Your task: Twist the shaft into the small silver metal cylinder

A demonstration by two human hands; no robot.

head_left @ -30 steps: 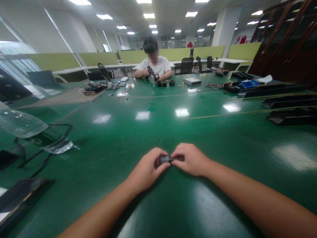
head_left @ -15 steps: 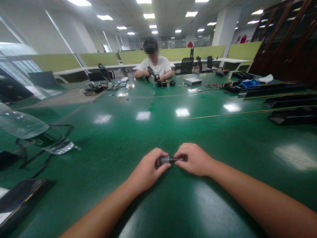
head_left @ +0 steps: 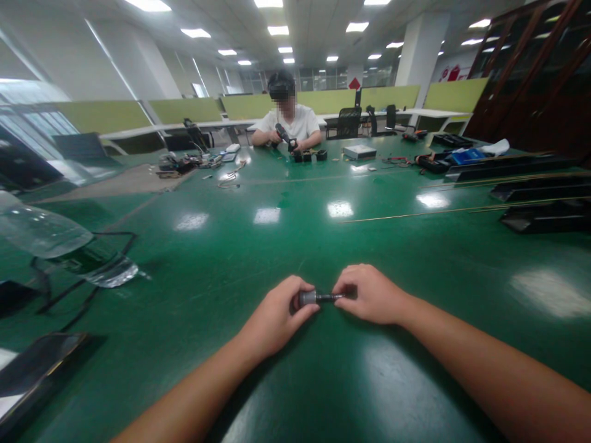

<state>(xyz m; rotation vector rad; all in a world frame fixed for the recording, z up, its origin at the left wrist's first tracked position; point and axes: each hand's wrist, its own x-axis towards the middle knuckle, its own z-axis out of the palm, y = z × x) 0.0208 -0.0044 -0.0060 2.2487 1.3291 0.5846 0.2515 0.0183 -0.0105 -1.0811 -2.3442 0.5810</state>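
The left hand [head_left: 277, 311] was closed around the grey body of a small tool [head_left: 308, 298]; the right hand [head_left: 372, 295] pinched its thin dark shaft at the other end. The tool was above the near part of the green worktop [head_left: 258, 252], midway between its sides. A clear bottle [head_left: 50, 234] was toward the left edge, black channels [head_left: 545, 215] by the right, and a co-worker [head_left: 302, 120] sat at the far edge.

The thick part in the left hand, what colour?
The thick part looks grey in the head view.
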